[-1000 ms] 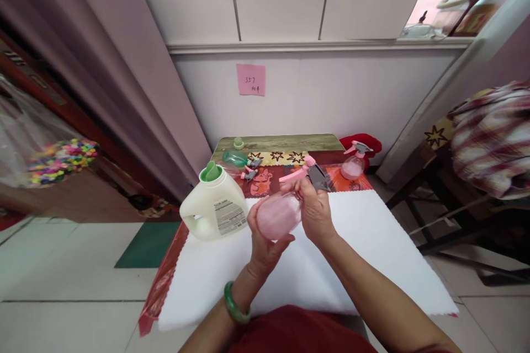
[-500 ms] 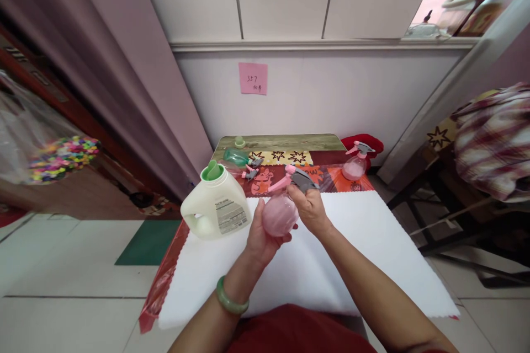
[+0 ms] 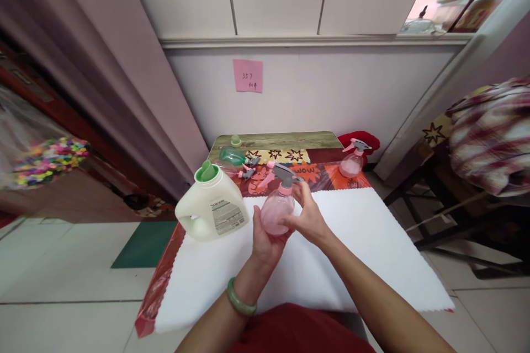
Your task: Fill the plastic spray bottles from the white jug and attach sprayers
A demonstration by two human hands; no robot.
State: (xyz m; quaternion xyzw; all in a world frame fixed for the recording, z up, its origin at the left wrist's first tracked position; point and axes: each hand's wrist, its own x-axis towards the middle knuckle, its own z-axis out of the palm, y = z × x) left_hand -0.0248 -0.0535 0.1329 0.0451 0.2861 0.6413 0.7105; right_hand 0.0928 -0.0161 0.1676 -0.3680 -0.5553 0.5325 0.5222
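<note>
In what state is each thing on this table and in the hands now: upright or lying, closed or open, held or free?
Pink plastic spray bottle: upright, grey trigger head on, held.
Left hand: closed under that bottle.
Right hand: closed on its neck.
White plastic detergent jug: standing upright.
Green plastic spray bottle: lying on its side.
Second pink spray bottle, far right: upright, head on.

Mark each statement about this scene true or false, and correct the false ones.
1. The left hand holds a pink spray bottle upright. True.
2. The white jug has a red cap. False: its cap is green.
3. A green spray bottle lies on its side near the far end of the table. True.
4. The right hand lies flat on the white mat. False: it is on the held bottle, by its neck.
</note>
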